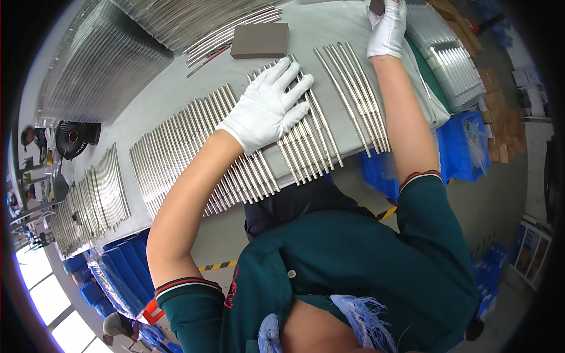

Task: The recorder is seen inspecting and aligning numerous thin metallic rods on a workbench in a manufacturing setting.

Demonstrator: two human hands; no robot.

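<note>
My left hand (265, 109), in a white glove, lies flat with its fingers spread over a row of slim silver metal rods (303, 154). Its palm and fingers hide the middle of several of them. At the top right, my right hand (388, 32), gloved too, grips a small dark brown block (376, 6), partly cut off by the picture's edge. Left of my left hand runs a longer row of the same rods (176, 144). A smaller group of rods (356, 97) lies between my two hands. Beyond my left hand sits a larger grey-brown block (260, 40).
The rods lie on a grey-covered table (144, 97). Clear plastic trays (97, 65) are stacked at the far left, and more trays (450, 65) stand at the right. Another rod group (94, 200) lies far left. Blue bins (471, 147) are below the table's right edge. A black fan (76, 139) stands left.
</note>
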